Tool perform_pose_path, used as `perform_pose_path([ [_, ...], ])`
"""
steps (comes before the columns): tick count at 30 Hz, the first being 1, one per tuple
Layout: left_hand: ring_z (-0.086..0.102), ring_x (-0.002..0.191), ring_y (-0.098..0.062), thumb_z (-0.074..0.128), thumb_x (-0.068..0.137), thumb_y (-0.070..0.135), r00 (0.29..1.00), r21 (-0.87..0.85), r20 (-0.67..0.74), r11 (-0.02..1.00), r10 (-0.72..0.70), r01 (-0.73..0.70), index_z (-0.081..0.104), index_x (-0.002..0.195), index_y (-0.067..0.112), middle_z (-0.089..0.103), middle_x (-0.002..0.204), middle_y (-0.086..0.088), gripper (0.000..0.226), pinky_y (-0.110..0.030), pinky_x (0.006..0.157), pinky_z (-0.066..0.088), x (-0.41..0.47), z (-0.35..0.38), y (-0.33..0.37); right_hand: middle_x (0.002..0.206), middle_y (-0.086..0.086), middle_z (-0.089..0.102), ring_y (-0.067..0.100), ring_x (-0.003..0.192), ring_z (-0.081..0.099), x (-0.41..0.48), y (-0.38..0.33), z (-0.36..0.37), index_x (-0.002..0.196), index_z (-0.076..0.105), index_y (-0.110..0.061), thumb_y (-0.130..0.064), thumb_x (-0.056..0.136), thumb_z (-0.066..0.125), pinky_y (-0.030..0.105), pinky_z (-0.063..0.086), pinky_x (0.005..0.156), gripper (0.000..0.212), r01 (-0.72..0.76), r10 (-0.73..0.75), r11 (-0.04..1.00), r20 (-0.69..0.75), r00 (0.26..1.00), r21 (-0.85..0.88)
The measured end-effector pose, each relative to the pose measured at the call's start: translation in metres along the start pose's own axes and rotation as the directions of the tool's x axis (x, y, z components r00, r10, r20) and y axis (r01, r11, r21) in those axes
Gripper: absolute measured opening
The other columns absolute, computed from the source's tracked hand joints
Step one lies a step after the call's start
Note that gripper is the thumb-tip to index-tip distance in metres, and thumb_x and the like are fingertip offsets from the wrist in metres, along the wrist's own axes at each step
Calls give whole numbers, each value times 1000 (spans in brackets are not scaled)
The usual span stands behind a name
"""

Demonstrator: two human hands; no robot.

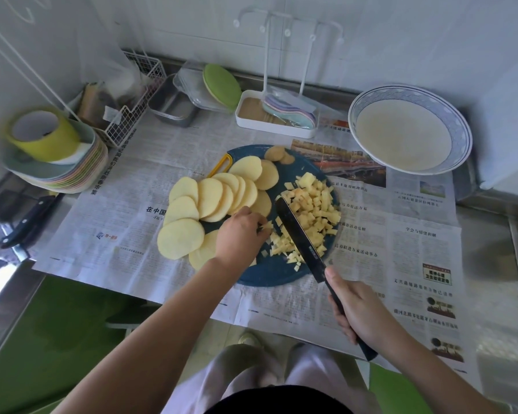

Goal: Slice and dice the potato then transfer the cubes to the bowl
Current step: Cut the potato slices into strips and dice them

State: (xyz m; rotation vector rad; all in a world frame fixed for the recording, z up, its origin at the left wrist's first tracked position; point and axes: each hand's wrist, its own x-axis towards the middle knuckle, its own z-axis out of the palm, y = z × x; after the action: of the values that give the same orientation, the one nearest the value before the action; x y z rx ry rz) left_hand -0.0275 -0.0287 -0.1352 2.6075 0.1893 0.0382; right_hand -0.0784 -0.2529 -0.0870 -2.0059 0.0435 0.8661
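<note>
A round blue cutting board (277, 271) lies on newspaper in the middle of the counter. Several round potato slices (210, 198) fan over its left half. A heap of potato cubes (314, 209) covers its right half. My left hand (241, 234) rests on the board with curled fingers on small potato pieces beside the blade. My right hand (361, 315) grips the handle of a black knife (301, 239), whose blade lies between the left hand and the cube heap. A white bowl with a blue rim (461, 127) stands tilted at the back right, with nothing in it.
A stack of pastel plates with a yellow tape roll (42, 135) sits at the far left beside a wire basket (132, 115). Metal trays (174, 109), a white rack with coloured plates (277, 115) and a second knife (27, 219) at the left edge also stand here.
</note>
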Motion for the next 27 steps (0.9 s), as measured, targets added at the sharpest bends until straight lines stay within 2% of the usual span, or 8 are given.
perform_pose_path([
  [7,58,85,-22,62,89,35,998,76,44,996,-54,50,65,105,10,58,103,-5,29,-28,69,41,0,-5,4,42,3,40,16,34,39,-2,3,0,55,43,-11,-61,93,29,26,40,46,64,43,-43,999,-3,999,-24],
  [12,58,76,-20,68,84,30,982,-43,-91,986,-166,162,67,93,10,59,93,-3,22,-33,63,47,-13,-23,-4,46,10,40,20,36,36,-8,11,4,59,44,-10,-63,91,31,29,38,46,63,19,-20,1000,80,997,8],
  [16,46,67,-9,70,84,28,947,-127,-151,956,-283,265,66,88,11,51,82,4,17,-17,52,30,-27,-36,-12,45,11,40,17,33,34,-11,17,15,61,45,-9,-63,91,32,25,35,42,62,18,-19,1000,130,991,14],
  [18,46,68,-8,70,84,29,948,-135,-138,954,-287,269,66,88,12,52,82,3,17,-16,53,30,-33,-36,-14,45,9,38,16,33,33,-10,18,18,60,43,-10,-60,93,32,24,35,41,61,1,-4,1000,145,989,23],
  [21,46,66,-9,71,84,29,954,-144,-109,954,-279,263,66,87,12,51,79,4,17,-23,55,31,-41,-31,-14,45,7,38,16,33,33,-7,22,19,59,42,-12,-60,94,32,24,35,41,60,-16,15,1000,156,988,11],
  [27,40,61,-2,71,83,28,969,-143,-58,962,-242,232,67,88,12,42,73,11,18,-17,53,29,-48,-18,-2,44,4,35,16,33,29,3,22,7,60,41,-11,-60,92,32,23,33,40,60,-30,40,998,168,985,-57],
])
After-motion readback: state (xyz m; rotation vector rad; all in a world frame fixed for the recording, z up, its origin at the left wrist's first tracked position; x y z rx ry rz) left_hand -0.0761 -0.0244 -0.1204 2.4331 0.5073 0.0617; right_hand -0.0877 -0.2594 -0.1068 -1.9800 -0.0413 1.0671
